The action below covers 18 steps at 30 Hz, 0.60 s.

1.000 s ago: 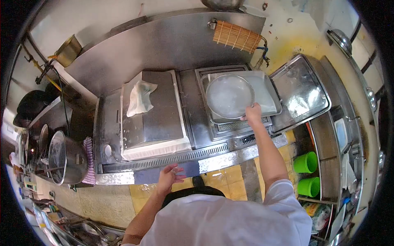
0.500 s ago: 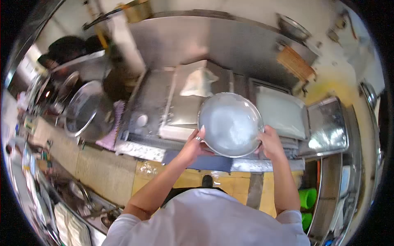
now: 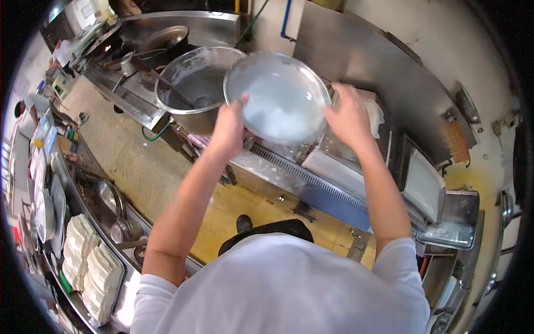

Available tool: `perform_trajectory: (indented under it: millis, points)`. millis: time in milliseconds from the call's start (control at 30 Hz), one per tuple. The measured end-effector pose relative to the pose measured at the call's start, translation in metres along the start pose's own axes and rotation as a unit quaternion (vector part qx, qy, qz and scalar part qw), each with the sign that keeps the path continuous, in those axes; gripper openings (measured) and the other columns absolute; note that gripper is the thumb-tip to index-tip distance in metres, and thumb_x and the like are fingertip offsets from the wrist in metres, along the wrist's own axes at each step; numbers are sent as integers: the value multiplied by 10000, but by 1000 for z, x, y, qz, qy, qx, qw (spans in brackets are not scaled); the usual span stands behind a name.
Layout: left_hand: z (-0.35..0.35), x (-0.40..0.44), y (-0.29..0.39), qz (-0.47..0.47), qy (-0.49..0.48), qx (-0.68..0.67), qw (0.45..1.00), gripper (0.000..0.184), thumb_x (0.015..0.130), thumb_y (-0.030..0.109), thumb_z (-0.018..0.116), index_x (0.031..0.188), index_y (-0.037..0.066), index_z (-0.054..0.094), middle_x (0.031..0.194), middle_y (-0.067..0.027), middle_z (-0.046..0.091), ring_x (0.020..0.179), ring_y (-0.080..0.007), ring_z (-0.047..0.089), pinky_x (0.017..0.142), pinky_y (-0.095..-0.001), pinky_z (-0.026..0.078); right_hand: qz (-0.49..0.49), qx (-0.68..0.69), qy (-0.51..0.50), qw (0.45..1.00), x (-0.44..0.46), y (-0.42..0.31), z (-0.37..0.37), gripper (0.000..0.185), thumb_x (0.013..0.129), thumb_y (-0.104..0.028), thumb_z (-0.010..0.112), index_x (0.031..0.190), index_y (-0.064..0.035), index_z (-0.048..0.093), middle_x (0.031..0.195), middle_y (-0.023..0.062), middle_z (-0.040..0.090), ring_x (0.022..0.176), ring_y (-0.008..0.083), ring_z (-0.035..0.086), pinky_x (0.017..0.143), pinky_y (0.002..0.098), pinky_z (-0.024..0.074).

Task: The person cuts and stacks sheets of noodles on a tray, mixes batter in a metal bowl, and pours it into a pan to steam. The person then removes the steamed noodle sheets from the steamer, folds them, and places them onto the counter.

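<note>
A round metal bowl [image 3: 275, 100] is held out in front of me, tilted a little. Its inside looks pale and milky; whether that is liquid or bare metal I cannot tell. My left hand [image 3: 229, 127] is closed on the near left rim. The right side of the rim is gripped by my right hand [image 3: 349, 116], slightly blurred. Just beyond the bowl to the left stands a large metal pot [image 3: 194, 118] with white smears on its wall and a long-handled tool inside. The bowl overlaps the pot's right edge in view.
Right of the bowl, a white cloth [image 3: 374, 118] lies on the steel counter. Farther right are a tray of pale white material [image 3: 424, 186] and a metal pan [image 3: 453, 220]. Folded white stacks [image 3: 92, 261] sit at lower left. A wok [image 3: 161, 42] stands at the back left.
My view and body have turned left. Both hands have carried the bowl from over the counter to beside the large pot, still gripping its rim.
</note>
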<state>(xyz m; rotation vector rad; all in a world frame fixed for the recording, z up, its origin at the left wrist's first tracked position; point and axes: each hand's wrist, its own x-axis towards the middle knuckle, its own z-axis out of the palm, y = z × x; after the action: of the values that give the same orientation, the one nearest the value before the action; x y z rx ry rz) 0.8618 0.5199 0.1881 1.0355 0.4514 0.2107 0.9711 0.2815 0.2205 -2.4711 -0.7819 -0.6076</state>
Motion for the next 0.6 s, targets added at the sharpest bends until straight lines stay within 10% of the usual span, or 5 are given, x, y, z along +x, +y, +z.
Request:
perform_trajectory:
  millis: [33, 367, 467, 600]
  points:
    - [-16, 11, 18, -2, -13, 9, 1000, 470, 1041, 320, 487, 1336, -46, 480, 1209, -179, 631, 1027, -282, 677, 879, -430, 586, -48, 23, -13, 999, 25, -24, 9, 451, 838, -203, 667, 1241, -4, 633, 1285, 235, 604, 1205, 397, 576, 1047, 452, 453]
    - [-131, 90, 90, 92, 107, -17, 990, 526, 1074, 366, 396, 1275, -110, 494, 1089, -252, 659, 896, -370, 720, 666, -475, 650, -246, -8, -363, 899, 168, -177, 252, 750, 986, -477, 521, 1469, 84, 399, 1535, 365, 326, 1414, 480, 374, 1177, 483, 319]
    - [-154, 112, 86, 101, 124, -49, 986, 534, 1081, 391, 394, 1292, -89, 496, 1103, -241, 671, 886, -365, 725, 669, -479, 650, -285, 22, -266, 921, 169, -211, 260, 691, 1026, -466, 426, 1496, 39, 373, 1548, 354, 306, 1420, 504, 342, 1160, 603, 277]
    - [-184, 153, 88, 91, 102, -67, 988, 485, 1089, 381, 377, 1296, -37, 510, 1151, -226, 666, 962, -369, 718, 727, -496, 642, -327, 15, -391, 860, 205, -241, 299, 692, 1016, -472, 425, 1555, -49, 326, 1620, 295, 211, 1488, 485, 227, 1205, 597, 206]
